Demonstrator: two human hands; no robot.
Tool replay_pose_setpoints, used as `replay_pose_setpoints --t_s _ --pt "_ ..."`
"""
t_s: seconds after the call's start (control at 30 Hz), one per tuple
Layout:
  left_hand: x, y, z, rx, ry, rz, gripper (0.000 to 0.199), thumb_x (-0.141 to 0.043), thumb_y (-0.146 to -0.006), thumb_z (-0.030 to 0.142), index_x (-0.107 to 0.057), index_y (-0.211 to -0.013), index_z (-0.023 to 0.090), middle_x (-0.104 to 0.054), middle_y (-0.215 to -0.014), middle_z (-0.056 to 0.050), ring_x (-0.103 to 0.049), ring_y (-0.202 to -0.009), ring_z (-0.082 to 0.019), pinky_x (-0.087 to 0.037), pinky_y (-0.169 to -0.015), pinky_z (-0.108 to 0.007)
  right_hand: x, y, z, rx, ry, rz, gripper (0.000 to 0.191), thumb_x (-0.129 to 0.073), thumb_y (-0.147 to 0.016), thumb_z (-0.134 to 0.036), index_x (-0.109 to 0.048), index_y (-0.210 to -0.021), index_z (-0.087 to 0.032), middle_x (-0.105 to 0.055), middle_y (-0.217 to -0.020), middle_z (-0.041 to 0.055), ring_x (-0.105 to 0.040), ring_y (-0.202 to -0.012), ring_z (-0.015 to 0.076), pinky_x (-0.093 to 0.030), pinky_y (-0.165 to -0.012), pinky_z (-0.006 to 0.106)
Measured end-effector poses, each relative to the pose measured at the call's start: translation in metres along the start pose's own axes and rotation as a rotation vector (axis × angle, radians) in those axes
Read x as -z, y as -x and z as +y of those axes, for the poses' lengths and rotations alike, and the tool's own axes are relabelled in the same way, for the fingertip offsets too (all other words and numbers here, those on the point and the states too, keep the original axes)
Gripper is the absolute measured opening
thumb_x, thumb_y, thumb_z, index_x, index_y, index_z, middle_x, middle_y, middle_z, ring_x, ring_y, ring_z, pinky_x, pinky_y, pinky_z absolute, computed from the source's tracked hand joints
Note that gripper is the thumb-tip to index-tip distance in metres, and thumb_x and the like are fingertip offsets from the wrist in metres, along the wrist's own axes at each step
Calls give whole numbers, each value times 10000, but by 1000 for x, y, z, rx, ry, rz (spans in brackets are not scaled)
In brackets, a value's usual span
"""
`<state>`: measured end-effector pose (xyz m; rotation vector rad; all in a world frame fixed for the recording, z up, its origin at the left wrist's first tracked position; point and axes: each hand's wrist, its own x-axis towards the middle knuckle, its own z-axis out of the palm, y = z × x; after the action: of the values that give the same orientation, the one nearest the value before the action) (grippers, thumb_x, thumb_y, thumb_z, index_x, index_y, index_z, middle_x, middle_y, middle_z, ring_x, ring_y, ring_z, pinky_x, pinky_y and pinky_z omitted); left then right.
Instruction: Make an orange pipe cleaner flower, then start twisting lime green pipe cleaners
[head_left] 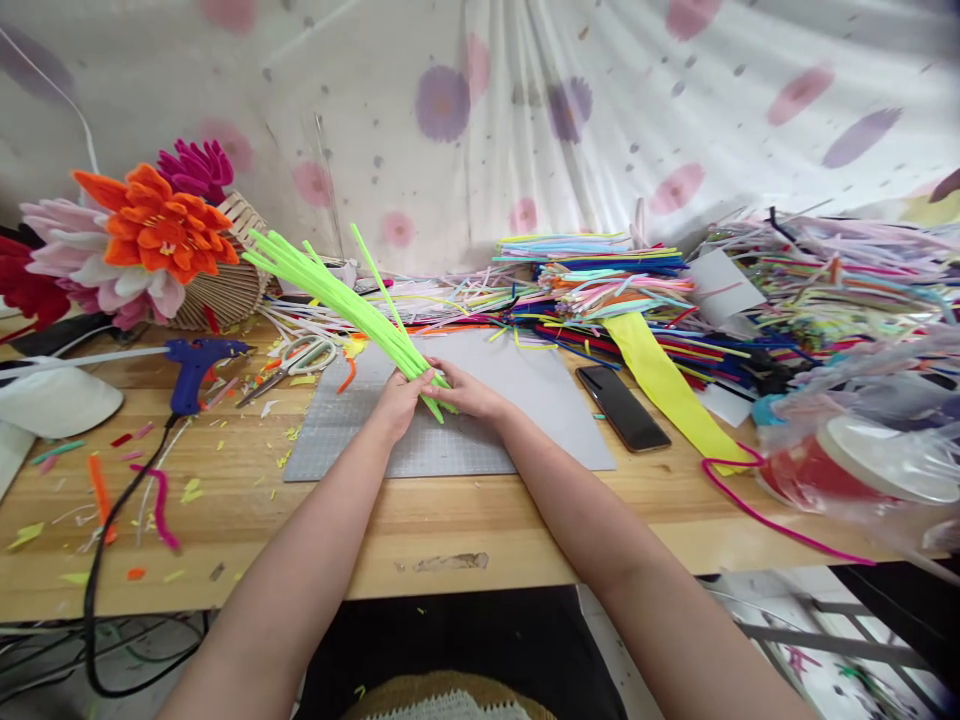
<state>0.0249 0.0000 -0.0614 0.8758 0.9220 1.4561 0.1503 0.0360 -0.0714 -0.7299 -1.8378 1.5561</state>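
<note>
A bundle of bright green pipe cleaners (349,312) slants up to the left above the grey cutting mat (555,420). My left hand (403,402) is wrapped round its lower part. Close against it, my right hand (469,390) also grips the bundle near the bottom ends. One green stem leans apart from the others at the top. Scissors (292,365) lie open-bladed or nearly so at the mat's left edge; their exact spread is hard to make out.
A blue glue gun (196,370) with a black cord lies left, among scraps. Fuzzy flowers (169,230) stand behind it. Piles of coloured pipe cleaners (615,275) line the back. A phone (622,408), yellow ribbon (667,390) and plastic-wrapped tub (862,460) sit right.
</note>
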Motion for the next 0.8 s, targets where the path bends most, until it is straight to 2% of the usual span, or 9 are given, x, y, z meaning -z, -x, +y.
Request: replay_pose_setpoints --t_s 0.1,0.2,0.3,0.37,0.43,0.53,0.63,0.73,0.8 --pt "1 1 2 3 -72 3 301 -754 -533 267 -622 -778 153 -659 -758 -16 -600 -808 -161 -436 -743 -275 5 0 -4 51 109 -52 629 -625 -706 -427 -419 -1249 -183 -558 -1160 48 -503 -1075 169 -393 -953 310" --pt "2 1 1 53 -145 4 355 -750 -542 289 -625 -845 154 -656 -703 -14 -612 -710 -170 -453 -645 -286 7 3 -8 -10 207 -126 638 -592 -740 -413 -390 -1291 -161 -639 -971 46 -578 -881 161 -457 -831 323" --pt "4 0 -1 38 -144 -40 332 -746 -557 278 -635 -841 146 -670 -735 -23 -621 -726 -175 -465 -657 -290 5 5 -11 -40 385 -61 626 -581 -752 -401 -396 -1289 -138 -650 -931 56 -585 -808 155 -459 -761 297" --pt "5 -1 1 -1 -70 -49 259 -745 -566 228 -641 -785 137 -678 -780 -30 -622 -816 -170 -460 -752 -278 5 7 -12 -45 576 17 516 -560 -769 -398 -482 -1214 -148 -643 -993 59 -581 -866 162 -433 -788 282" --pt "7 -3 6 24 92 -22 182 -715 -616 187 -635 -772 140 -681 -820 -32 -619 -874 -164 -450 -814 -276 8 8 -12 -88 790 48 372 -517 -799 -392 -573 -1093 -172 -656 -974 47 -586 -869 172 -416 -783 276" --pt "13 -7 18 124 420 124 45 -611 -736 156 -608 -780 154 -676 -812 -19 -630 -865 -150 -463 -827 -300 18 11 -13 -161 1045 83 285 -464 -825 -390 -627 -975 -209 -675 -914 40 -596 -826 187 -400 -741 276" --pt "22 -13 26 97 615 272 114 -516 -824 165 -569 -723 158 -605 -612 30 -623 -690 -100 -468 -836 -313 29 14 -14 -181 1209 146 284 -444 -832 -386 -635 -960 -220 -673 -907 58 -580 -856 200 -384 -755 293" --pt "24 -16 24 33 650 309 223 -469 -864 221 -526 -658 159 -428 -440 83 -503 -470 -51 -474 -828 -317 28 16 -17 -96 1347 219 270 -511 -787 -370 -633 -965 -206 -658 -951 76 -513 -996 237 -329 -875 348" --pt "19 -15 20 17 639 305 253 -449 -874 242 -515 -645 158 -378 -424 88 -452 -430 -41 -479 -807 -302 17 15 -21 1 1390 245 353 -571 -736 -351 -594 -1056 -201 -638 -1023 80 -456 -1082 256 -269 -947 381"
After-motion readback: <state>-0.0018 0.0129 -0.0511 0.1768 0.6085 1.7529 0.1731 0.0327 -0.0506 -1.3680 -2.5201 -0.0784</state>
